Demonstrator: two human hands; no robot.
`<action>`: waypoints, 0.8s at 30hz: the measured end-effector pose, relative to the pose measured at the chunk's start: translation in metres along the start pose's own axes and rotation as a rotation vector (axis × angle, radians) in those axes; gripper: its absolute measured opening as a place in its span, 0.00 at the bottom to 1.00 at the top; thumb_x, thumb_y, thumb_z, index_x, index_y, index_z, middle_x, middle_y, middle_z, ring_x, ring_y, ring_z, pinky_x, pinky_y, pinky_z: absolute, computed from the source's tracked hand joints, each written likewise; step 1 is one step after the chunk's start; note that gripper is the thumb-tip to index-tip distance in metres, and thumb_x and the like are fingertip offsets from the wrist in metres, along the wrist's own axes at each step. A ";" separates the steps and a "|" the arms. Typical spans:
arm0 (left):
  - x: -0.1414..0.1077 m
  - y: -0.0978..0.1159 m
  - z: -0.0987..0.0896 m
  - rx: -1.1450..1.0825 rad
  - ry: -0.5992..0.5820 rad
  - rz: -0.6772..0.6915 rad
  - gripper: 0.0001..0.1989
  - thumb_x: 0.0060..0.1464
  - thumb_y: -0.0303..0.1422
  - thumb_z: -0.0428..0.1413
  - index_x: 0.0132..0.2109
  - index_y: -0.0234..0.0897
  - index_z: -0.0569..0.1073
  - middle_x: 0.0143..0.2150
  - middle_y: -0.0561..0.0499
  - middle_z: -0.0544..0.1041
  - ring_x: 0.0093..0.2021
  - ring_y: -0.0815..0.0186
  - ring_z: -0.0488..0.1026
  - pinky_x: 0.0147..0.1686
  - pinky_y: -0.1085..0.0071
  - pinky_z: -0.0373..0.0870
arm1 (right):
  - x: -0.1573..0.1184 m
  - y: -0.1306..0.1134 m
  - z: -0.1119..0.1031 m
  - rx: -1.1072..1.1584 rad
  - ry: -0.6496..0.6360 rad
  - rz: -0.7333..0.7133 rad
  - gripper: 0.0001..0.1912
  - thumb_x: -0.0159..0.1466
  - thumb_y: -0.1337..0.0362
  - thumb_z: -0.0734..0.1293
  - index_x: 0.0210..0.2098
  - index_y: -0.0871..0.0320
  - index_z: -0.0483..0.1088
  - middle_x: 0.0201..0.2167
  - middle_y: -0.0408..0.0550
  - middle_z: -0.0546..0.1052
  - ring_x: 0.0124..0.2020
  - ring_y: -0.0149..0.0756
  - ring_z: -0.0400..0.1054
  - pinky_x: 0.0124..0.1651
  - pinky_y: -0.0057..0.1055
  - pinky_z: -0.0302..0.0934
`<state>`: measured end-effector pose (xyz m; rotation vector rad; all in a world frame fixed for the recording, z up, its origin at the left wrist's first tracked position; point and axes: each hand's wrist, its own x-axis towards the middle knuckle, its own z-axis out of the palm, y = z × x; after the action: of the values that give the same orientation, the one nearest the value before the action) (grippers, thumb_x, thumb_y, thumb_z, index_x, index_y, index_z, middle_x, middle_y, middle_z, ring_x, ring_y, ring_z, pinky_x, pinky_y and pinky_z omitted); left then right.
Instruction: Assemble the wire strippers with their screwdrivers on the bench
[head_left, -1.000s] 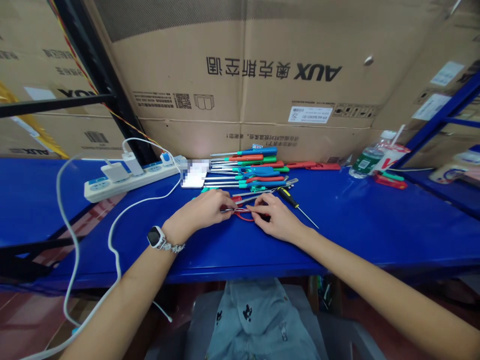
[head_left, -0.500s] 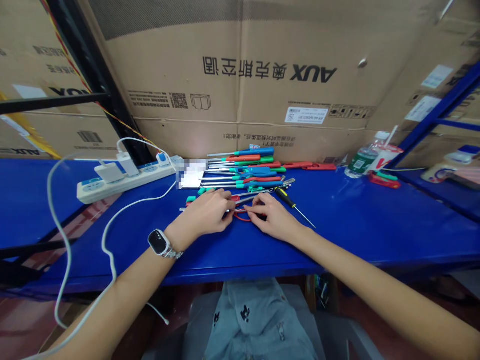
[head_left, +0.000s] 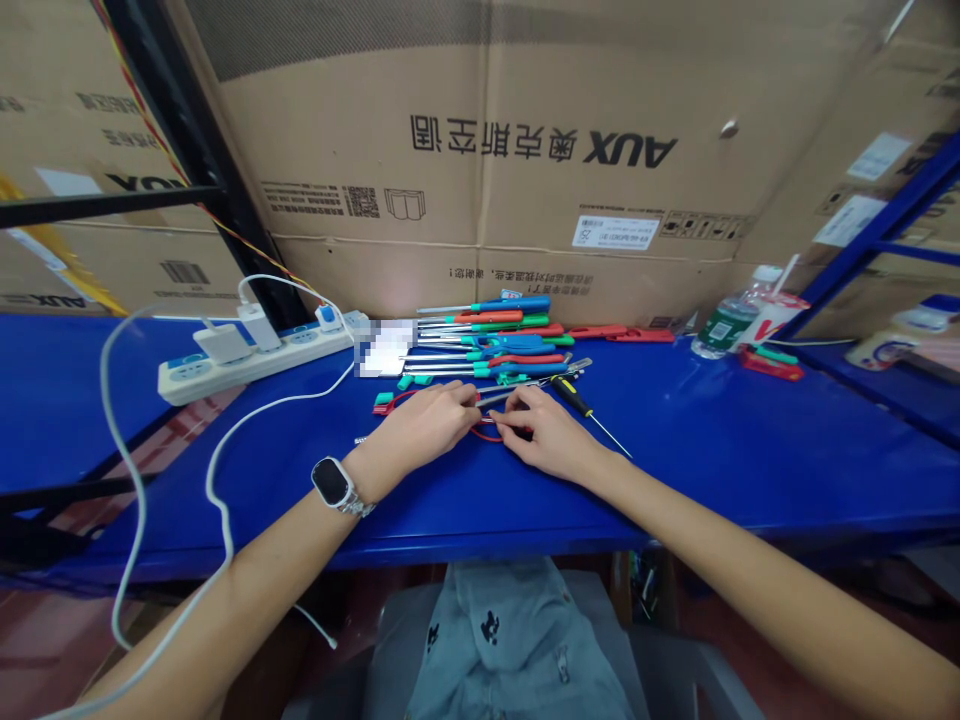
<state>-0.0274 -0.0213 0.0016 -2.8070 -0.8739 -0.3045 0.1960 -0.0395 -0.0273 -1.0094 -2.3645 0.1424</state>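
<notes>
Near the front of the blue table, my left hand (head_left: 429,422) is closed, its fingers bent round part of a small red piece that they mostly hide. My right hand (head_left: 546,432) faces it, thumb and forefinger pinched on a thin part beside a red loop (head_left: 486,434). Just beyond both hands lie several lighters with coloured handles and metal tubes, among them a blue-handled one (head_left: 529,303). A black and yellow screwdriver (head_left: 574,396) rests right of my right hand. Small green pieces (head_left: 405,382) lie past my left wrist.
A white power strip (head_left: 289,352) with chargers and a loose cable (head_left: 217,480) is on the left. A bottle (head_left: 721,325) and a cup (head_left: 776,312) stand at the right. A large cardboard box (head_left: 480,180) rises behind the blue table (head_left: 720,450).
My left hand has shifted slightly right, closer to my right hand. More of the red piece past my left wrist shows. My right hand stays nearly in place.
</notes>
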 end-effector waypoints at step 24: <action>-0.001 0.004 0.011 0.115 0.008 0.001 0.14 0.68 0.23 0.49 0.41 0.30 0.80 0.40 0.42 0.77 0.41 0.59 0.74 0.42 0.63 0.70 | 0.031 -0.014 -0.024 -0.396 -0.406 -0.062 0.13 0.70 0.72 0.62 0.36 0.63 0.78 0.39 0.56 0.76 0.37 0.39 0.67 0.38 0.34 0.56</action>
<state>-0.0239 -0.0223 -0.0095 -2.6983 -0.8602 -0.2572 0.1828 -0.0310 0.0109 -1.1738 -2.8663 -0.1685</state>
